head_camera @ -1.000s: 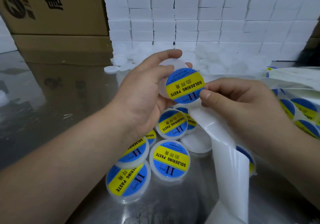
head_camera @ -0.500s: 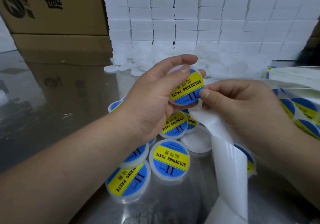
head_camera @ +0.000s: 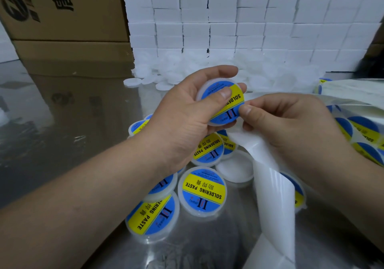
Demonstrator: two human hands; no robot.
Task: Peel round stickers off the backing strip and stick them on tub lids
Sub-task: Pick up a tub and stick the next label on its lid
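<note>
Left hand (head_camera: pixel 182 123) grips a round tub (head_camera: pixel 203 90) by its rim, fingers curled over the top edge and thumb pressed flat on the lid. The tub is translucent white plastic, held up over the table and tilted towards the camera. The sticker (head_camera: pixel 233 104) is already on its lid: a glossy disc, blue with a yellow band reading SOLDERING PASTE.

Right hand (head_camera: pixel 291 127) sits just right of the tub, fingers curled in, thumb tip touching the sticker's edge. The strip (head_camera: pixel 272 196) comes out from under those fingers and hangs down below the tub in a smooth, waxy white curl (looks like the fingers have it pinched, though the contact itself is hidden).

Straight below the tub, finished tubs (head_camera: pixel 202 191) lie in a loose overlapping heap on the shiny metal table (head_camera: pixel 62 133), with one bare white tub (head_camera: pixel 234 168) among them. Far right of the tub is the roll (head_camera: pixel 361 131) of unused stickers. Behind the tub there's a pile of plain white lids (head_camera: pixel 187 71), then a wall of matte white blocks (head_camera: pixel 228 19), with cardboard boxes (head_camera: pixel 62 8) off to the left.
</note>
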